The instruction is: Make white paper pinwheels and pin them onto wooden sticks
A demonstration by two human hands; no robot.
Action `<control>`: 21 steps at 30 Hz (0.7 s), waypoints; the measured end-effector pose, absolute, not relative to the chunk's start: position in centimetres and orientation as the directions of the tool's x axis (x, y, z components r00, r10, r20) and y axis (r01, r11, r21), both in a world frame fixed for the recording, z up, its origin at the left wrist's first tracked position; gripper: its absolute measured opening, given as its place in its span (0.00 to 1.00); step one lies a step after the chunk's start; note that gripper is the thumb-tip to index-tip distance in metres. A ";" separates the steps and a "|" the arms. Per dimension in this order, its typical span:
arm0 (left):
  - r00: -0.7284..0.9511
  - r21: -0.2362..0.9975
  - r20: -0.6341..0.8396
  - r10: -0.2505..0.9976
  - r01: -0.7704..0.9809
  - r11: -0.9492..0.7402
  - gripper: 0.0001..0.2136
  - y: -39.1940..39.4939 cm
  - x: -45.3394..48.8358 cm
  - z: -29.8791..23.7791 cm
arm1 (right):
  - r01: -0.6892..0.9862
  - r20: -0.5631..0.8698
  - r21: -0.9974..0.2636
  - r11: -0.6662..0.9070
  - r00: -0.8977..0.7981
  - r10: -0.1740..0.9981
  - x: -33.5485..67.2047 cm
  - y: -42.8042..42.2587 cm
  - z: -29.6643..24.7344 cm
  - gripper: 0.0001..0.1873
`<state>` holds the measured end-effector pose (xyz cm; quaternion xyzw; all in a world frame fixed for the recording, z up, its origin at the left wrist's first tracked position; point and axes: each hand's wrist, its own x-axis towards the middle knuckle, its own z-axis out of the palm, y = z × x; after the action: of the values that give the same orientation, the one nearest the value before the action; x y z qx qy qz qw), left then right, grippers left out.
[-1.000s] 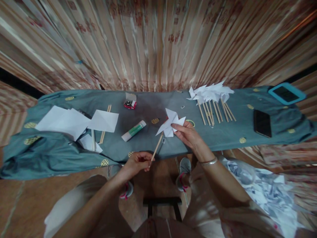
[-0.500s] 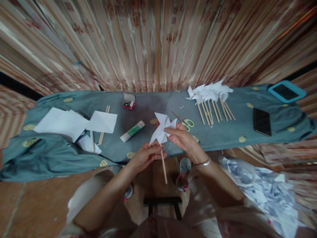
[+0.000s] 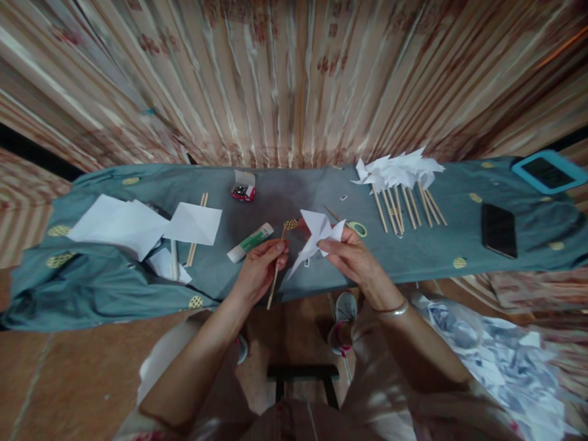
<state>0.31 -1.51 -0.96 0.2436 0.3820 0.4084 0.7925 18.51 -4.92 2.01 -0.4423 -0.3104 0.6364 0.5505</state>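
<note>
My left hand (image 3: 260,267) is closed around a thin wooden stick (image 3: 276,275), which tilts upward toward the table. Fingers of my right hand (image 3: 350,259) pinch a white folded paper pinwheel (image 3: 316,234), held just right of the stick's top and apart from it. Both hands hover over the near edge of a table draped in teal cloth (image 3: 229,269). A glue stick (image 3: 250,242) lies just left of my left hand. Green-handled scissors (image 3: 351,225) lie behind the pinwheel.
Several finished pinwheels on sticks (image 3: 399,184) lie at the back right. White paper sheets (image 3: 142,223) and spare sticks (image 3: 195,229) are on the left. A small red box (image 3: 242,187), a black phone (image 3: 498,229) and a blue-cased tablet (image 3: 546,171) also rest there. Paper scraps (image 3: 500,361) cover the floor right.
The pinwheel and the stick have come apart: my left hand now holds the stick alone, tilted up to the left, while my right hand keeps the paper pinwheel.
</note>
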 end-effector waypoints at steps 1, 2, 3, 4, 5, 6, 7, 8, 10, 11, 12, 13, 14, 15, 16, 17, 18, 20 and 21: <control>0.352 0.711 -0.383 0.854 -0.477 0.516 0.16 -1.2 0.1 -0.7 | -0.399 -0.206 -0.898 -0.187 0.004 0.979 18.7 -5.1 2.2 0.14; 0.331 0.721 -0.364 0.871 -0.492 0.488 0.16 -1.0 0.0 -0.6 | -0.361 -0.182 -0.917 -0.170 -0.002 0.983 18.8 -5.3 2.4 0.13; 0.312 0.725 -0.354 0.882 -0.503 0.470 0.16 -0.8 -0.2 -0.4 | -0.312 -0.148 -0.938 -0.148 -0.023 0.989 18.7 -5.5 2.5 0.13; 0.297 0.728 -0.355 0.887 -0.508 0.461 0.16 -0.7 -0.3 -0.4 | -0.255 -0.105 -0.960 -0.115 -0.053 0.993 18.5 -5.8 2.6 0.12; 0.295 0.728 -0.361 0.885 -0.503 0.465 0.17 -0.7 -0.4 -0.3 | -0.190 -0.058 -0.979 -0.073 -0.085 0.995 18.2 -6.1 2.6 0.11; 0.309 0.729 -0.371 0.876 -0.488 0.481 0.17 -0.8 -0.4 -0.3 | -0.121 0.000 -0.993 -0.014 -0.117 0.993 17.8 -6.3 2.6 0.09; 0.336 0.730 -0.379 0.862 -0.464 0.501 0.17 -0.9 -0.4 -0.3 | -0.040 0.071 -0.997 0.065 -0.146 0.987 17.4 -6.6 2.6 0.07; 0.368 0.735 -0.382 0.848 -0.436 0.520 0.17 -1.0 -0.4 -0.3 | 0.051 0.140 -0.987 0.151 -0.175 0.975 17.0 -6.8 2.5 0.04; 0.413 0.749 -0.380 0.827 -0.387 0.538 0.17 -1.3 -0.3 -0.3 | 0.212 0.271 -0.924 0.318 -0.224 0.936 16.4 -7.1 2.4 0.02; 0.416 0.757 -0.380 0.826 -0.374 0.536 0.17 -1.4 -0.2 -0.3 | 0.280 0.325 -0.879 0.385 -0.238 0.915 16.2 -7.1 2.4 0.03; 0.410 0.766 -0.377 0.830 -0.366 0.529 0.16 -1.5 -0.1 -0.2 | 0.336 0.376 -0.833 0.440 -0.240 0.895 16.2 -7.2 2.4 0.05; 0.405 0.777 -0.372 0.835 -0.357 0.519 0.16 -1.6 0.0 -0.1 | 0.384 0.422 -0.788 0.481 -0.232 0.876 16.2 -7.2 2.4 0.06; 0.406 0.789 -0.363 0.839 -0.346 0.508 0.15 -1.6 0.0 0.0 | 0.423 0.461 -0.748 0.511 -0.222 0.859 16.2 -7.2 2.4 0.07; 0.411 0.800 -0.350 0.841 -0.335 0.497 0.15 -1.7 0.1 0.1 | 0.453 0.493 -0.716 0.530 -0.209 0.845 16.3 -7.2 2.3 0.08; 0.417 0.810 -0.335 0.845 -0.331 0.484 0.14 -1.7 0.2 0.3 | 0.476 0.515 -0.693 0.541 -0.197 0.834 16.3 -7.2 2.3 0.08; 0.424 0.816 -0.320 0.848 -0.331 0.473 0.14 -1.7 0.2 0.3 | 0.492 0.531 -0.677 0.547 -0.189 0.826 16.4 -7.2 2.3 0.09; 0.431 0.818 -0.309 0.848 -0.334 0.468 0.14 -1.8 0.3 0.4 | 0.505 0.541 -0.666 0.549 -0.180 0.822 16.4 -7.1 2.2 0.09; 0.440 0.814 -0.296 0.848 -0.349 0.465 0.14 -1.9 0.4 0.5 | 0.522 0.553 -0.653 0.549 -0.167 0.816 16.3 -7.1 2.1 0.10; 0.441 0.811 -0.297 0.847 -0.352 0.468 0.13 -2.0 0.4 0.5 | 0.528 0.559 -0.648 0.548 -0.158 0.814 16.3 -7.2 2.1 0.10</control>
<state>0.40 -1.97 0.48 0.3422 0.3613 0.3861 0.7767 16.33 -7.15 2.12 -0.4501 -0.7455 0.1526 0.4674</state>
